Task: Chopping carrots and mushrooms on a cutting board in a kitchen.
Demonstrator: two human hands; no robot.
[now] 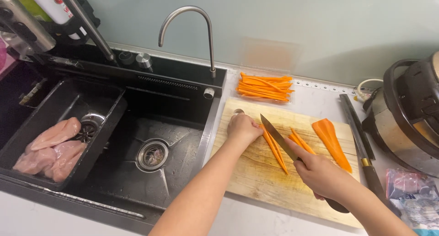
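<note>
A knife (280, 138) is gripped in the closed right hand (320, 174); carrot strips (273, 146) are pinned by the curled left hand (243, 128) near the cutting board (256, 181)'s far-left corner.

L hand (243, 128) curled, R hand (320, 172) clenched

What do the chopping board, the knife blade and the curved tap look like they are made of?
The pale rectangular chopping board looks like wood: visible grain and darker stains. The long knife blade in the right hand seems polished steel, grey and reflective. The curved tap appears to be brushed metal with a dull sheen.
</note>
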